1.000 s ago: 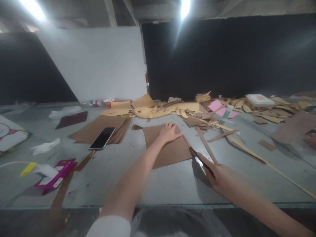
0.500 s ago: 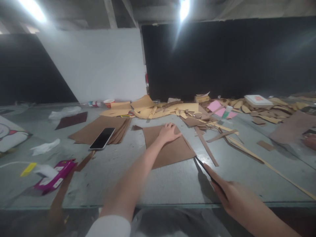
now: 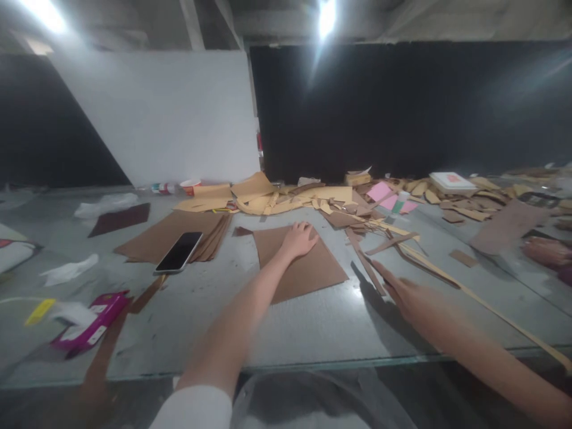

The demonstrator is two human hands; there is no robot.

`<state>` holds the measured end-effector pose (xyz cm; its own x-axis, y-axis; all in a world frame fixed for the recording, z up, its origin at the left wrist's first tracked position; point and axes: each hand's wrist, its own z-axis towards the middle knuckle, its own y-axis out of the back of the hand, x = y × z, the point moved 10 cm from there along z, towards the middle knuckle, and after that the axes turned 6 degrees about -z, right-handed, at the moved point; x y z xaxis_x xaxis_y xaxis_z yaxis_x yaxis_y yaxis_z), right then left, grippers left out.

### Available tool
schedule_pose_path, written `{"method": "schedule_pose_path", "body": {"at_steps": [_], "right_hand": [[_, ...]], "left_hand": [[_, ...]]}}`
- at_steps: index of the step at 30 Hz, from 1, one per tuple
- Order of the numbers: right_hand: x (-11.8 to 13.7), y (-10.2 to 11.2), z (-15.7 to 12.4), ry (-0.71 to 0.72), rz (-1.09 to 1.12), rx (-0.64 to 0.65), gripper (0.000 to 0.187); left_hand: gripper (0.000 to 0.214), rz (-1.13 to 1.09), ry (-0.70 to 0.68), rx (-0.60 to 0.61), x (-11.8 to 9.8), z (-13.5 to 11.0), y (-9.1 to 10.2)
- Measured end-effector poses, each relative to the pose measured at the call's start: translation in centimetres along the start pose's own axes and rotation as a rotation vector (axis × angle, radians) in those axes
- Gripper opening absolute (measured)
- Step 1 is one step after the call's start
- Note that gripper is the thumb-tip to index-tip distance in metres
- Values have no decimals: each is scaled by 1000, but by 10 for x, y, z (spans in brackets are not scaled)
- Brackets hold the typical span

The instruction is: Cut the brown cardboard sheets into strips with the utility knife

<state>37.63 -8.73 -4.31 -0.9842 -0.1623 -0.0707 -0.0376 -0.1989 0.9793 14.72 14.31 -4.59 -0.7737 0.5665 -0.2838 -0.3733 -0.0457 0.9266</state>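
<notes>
A brown sheet (image 3: 308, 271) of board or leather-like material lies flat on the grey table in front of me. My left hand (image 3: 300, 239) rests on its upper part, palm down, with the fingers spread. To the right of the sheet, my right hand (image 3: 404, 297) is raised above the table, its fingers closed round a thin dark knife-like tool (image 3: 367, 258). The tool points up and left, apart from the sheet; its exact kind is blurred. Brown offcut strips (image 3: 369, 262) lie just beyond it.
Left of the sheet, a phone (image 3: 179, 252) lies on a stack of brown sheets (image 3: 156, 235). A magenta pack (image 3: 92, 322) sits near the front left. Tan and brown scraps (image 3: 295, 199) pile along the back. At the far right is another person's hand (image 3: 547, 250).
My right hand has moved the knife-like tool up and away from the sheet's right corner. The narrow strip along that edge no longer shows there. My left hand stays on the sheet.
</notes>
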Motion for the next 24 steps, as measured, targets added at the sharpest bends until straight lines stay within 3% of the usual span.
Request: {"method": "schedule_pose_path", "body": {"at_steps": [3,5,8,12,15,18,24], "right_hand": [[-7,-8,53,49,-173,16,67],[-3,-12,87,74,-200,6,52],[12,-12,134,62,-132,-8,37],[43,-20,183,77,94,136,43],[51,-31,202,96,134,261,53],[46,-39,210,133,137,311,44],[24,-40,216,97,140,192,21]], "left_hand": [[56,-1,4,-14,1,-1,1],[53,-2,6,-23,1,-1,1],[51,-2,1,-35,2,0,1],[49,23,-24,-44,1,-1,0],[48,44,-50,-47,-1,-2,0],[47,54,-64,-31,-1,-2,-2],[47,69,-67,-25,-1,0,-3]]}}
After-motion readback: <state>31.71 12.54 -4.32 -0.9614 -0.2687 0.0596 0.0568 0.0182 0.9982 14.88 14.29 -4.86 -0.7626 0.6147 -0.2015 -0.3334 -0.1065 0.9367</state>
